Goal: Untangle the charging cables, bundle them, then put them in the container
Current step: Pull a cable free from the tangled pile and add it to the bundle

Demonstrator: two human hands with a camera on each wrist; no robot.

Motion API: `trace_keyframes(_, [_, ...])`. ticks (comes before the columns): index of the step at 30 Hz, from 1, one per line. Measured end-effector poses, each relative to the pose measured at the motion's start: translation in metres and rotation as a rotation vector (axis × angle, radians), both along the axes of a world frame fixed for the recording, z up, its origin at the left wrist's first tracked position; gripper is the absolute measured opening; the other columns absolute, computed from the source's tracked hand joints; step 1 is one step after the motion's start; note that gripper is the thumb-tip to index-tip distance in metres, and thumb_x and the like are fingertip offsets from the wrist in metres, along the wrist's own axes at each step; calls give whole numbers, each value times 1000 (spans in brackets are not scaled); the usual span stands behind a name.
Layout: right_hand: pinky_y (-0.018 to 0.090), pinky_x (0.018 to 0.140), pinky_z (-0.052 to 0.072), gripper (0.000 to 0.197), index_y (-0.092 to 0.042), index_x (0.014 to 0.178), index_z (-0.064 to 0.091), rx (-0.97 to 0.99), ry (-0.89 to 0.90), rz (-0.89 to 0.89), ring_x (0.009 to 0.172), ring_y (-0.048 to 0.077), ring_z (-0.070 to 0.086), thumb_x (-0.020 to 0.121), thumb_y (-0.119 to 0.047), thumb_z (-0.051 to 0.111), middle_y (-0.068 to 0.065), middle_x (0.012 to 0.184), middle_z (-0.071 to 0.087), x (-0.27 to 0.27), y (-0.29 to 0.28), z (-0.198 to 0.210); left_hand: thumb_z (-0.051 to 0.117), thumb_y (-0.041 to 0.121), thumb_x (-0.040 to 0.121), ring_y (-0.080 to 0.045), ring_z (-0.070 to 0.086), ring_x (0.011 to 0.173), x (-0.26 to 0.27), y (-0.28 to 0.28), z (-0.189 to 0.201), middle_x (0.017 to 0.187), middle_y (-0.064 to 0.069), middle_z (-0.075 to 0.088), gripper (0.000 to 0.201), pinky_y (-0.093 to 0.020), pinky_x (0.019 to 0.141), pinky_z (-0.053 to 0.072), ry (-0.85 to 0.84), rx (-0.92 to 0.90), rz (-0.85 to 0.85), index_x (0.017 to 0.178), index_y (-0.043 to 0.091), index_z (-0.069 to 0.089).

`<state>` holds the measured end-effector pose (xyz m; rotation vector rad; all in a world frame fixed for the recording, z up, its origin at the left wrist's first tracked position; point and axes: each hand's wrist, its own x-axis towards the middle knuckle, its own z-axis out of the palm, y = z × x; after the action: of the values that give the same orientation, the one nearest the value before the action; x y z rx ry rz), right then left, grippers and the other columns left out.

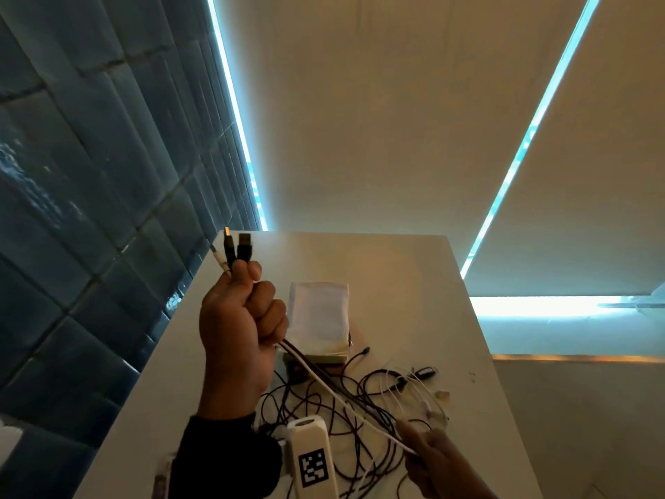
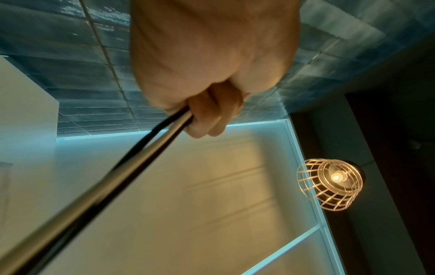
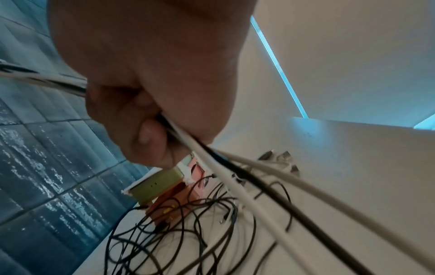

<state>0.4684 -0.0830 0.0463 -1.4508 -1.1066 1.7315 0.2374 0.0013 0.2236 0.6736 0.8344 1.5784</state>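
My left hand [image 1: 241, 318] is raised above the white table [image 1: 414, 282], its fist gripping several black and white charging cables [image 1: 324, 379]. Their plug ends [image 1: 237, 246] stick up out of the fist. The cables run taut down to my right hand [image 1: 428, 459] at the bottom right, whose fingers are curled around them [image 3: 179, 134]. In the left wrist view the fist [image 2: 212, 104] holds the cable strands [image 2: 141, 160]. The remaining cable lengths lie in a loose tangle [image 1: 342, 408] on the table [image 3: 188, 232]. A small box-like container [image 1: 318, 318] with a pale top stands behind the tangle.
A blue tiled wall [image 1: 90, 210] runs along the table's left edge. Loose connectors [image 1: 424, 372] lie at the right of the tangle. A lit caged lamp [image 2: 334, 182] hangs overhead. The wrist camera housing [image 1: 313, 459] with a black-and-white marker shows at the bottom.
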Motion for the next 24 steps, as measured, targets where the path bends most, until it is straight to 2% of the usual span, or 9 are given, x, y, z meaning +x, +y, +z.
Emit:
trace_keyframes(3, [18,43,35,38,-8,67,49,-64,-37,-10,41,6,42,91,-36,59,-4,51,44,1,-12,-13,34,27,102,-3,17,33,11,2,-3,43,12,24,32,-16,34,17,5,-6,-13,75,19,50])
trace_keyframes(6, [15,56,37,72,8,79,57,-1,-281,244,53,2,46,85,-63,52,-2,63,48,3,1,-10,34,27,102,-3,16,33,12,5,3,43,12,24,32,-16,33,17,21,2,-20,75,20,49])
trace_keyframes(8, [14,63,39,56,-8,74,65,125,-511,523,63,0,54,87,-61,52,-10,66,55,14,23,-16,34,28,102,-3,16,33,10,4,8,43,11,24,32,-17,34,17,45,13,-17,74,20,49])
trace_keyframes(10, [21,68,44,30,-24,68,62,252,-677,443,71,5,58,94,-38,57,-10,70,58,34,54,-27,33,29,102,-3,16,33,6,4,9,42,11,24,32,-16,34,16,62,9,-11,75,20,49])
trace_keyframes(12, [29,73,43,22,-14,78,69,355,-896,263,86,20,62,95,-20,56,-3,81,59,55,84,-33,32,29,102,-2,17,32,3,4,7,42,12,24,32,-15,33,15,59,-11,-17,75,20,48])
trace_keyframes(14, [28,80,43,21,-7,103,70,383,-1081,245,104,27,59,92,-6,53,5,104,63,70,107,-42,33,29,102,-1,17,31,1,5,4,41,12,24,32,-14,34,13,44,-28,-34,75,20,47])
trace_keyframes(17, [35,94,44,43,-19,128,56,289,-1116,263,119,28,51,88,-5,50,4,136,52,82,123,-65,33,30,101,-1,16,31,-3,7,3,42,12,23,31,-14,34,14,21,-35,-57,75,19,46])
trace_keyframes(19, [37,100,41,51,-23,138,47,264,-1140,342,126,27,44,89,-6,46,0,145,43,81,126,-74,34,31,101,-1,16,31,-5,8,2,42,12,23,31,-15,35,13,6,-34,-65,75,19,46])
trace_keyframes(24, [37,93,44,39,-27,132,46,215,-1221,376,117,24,40,94,-19,45,0,135,40,78,121,-95,34,31,100,-2,17,32,-7,9,-1,42,11,24,31,-17,35,13,4,-36,-73,75,19,47])
